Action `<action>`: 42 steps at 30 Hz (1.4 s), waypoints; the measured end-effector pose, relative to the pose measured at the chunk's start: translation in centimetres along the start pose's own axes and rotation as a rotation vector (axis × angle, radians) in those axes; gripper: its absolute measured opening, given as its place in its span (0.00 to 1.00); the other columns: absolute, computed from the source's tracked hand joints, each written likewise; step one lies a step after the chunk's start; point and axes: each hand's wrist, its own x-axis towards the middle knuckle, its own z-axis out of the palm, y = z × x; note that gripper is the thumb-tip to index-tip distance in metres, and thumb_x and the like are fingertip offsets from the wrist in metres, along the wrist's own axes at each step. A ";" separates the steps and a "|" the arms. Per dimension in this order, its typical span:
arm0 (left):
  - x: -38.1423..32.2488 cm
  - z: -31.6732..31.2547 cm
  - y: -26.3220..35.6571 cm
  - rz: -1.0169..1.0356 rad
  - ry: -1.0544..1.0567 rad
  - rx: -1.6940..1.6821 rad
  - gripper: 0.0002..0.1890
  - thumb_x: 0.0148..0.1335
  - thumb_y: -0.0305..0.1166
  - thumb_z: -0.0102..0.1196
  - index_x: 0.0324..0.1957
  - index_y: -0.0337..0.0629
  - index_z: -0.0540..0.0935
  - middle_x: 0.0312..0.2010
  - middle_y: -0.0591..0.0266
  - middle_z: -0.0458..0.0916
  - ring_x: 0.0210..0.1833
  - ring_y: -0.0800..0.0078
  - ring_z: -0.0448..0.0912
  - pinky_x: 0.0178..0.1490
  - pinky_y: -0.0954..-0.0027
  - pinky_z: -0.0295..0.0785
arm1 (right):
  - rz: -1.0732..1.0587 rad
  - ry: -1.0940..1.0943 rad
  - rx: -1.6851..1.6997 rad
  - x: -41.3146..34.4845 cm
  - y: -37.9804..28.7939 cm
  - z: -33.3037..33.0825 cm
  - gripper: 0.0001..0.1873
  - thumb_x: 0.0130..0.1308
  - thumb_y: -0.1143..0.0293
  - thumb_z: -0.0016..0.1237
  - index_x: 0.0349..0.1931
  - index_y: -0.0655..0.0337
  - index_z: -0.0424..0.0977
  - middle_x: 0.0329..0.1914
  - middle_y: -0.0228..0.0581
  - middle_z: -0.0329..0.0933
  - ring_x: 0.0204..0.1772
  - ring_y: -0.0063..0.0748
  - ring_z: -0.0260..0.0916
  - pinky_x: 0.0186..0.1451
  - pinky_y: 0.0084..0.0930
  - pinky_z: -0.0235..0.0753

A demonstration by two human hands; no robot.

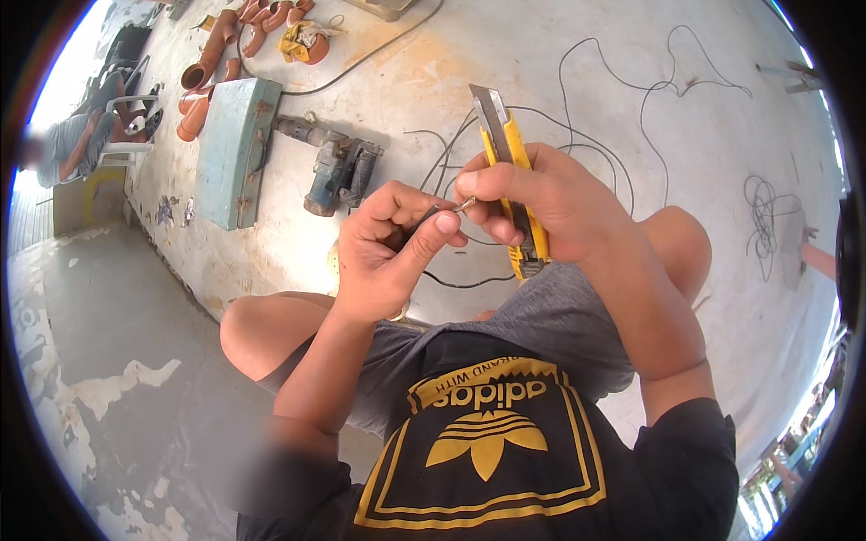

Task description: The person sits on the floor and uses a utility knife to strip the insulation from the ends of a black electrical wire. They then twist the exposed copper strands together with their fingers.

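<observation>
Between the thumb and fingers of my left hand (385, 253) is a black electrical cable (426, 215). Its bared wire end (465, 204) sticks out towards my right hand (565, 196), whose thumb and index fingertip are at the tip of the wire. That same hand also grips a yellow snap-off utility knife (517, 145) against the palm. The knife stands nearly upright, its blade (490, 101) pointing away from me and clear of the cable. More black cable (467, 285) curves just above my lap.
Ahead on the concrete floor lie a light blue metal case (230, 155), a rotary hammer drill (342, 166) and several orange pipe fittings (216, 51). Thin dark cable (599, 51) loops across the floor, with a tangle (763, 216) at right. A person (78, 138) sits at far left.
</observation>
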 end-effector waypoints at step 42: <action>0.3 -1.7 1.1 -0.092 -0.240 0.270 0.04 0.66 0.21 0.66 0.40 0.31 0.85 0.33 0.59 0.88 0.38 0.76 0.86 0.43 0.74 0.80 | -0.223 -0.066 -0.767 -2.0 -1.3 -1.0 0.05 0.60 0.72 0.58 0.32 0.66 0.81 0.22 0.28 0.74 0.27 0.16 0.64 0.32 0.21 0.66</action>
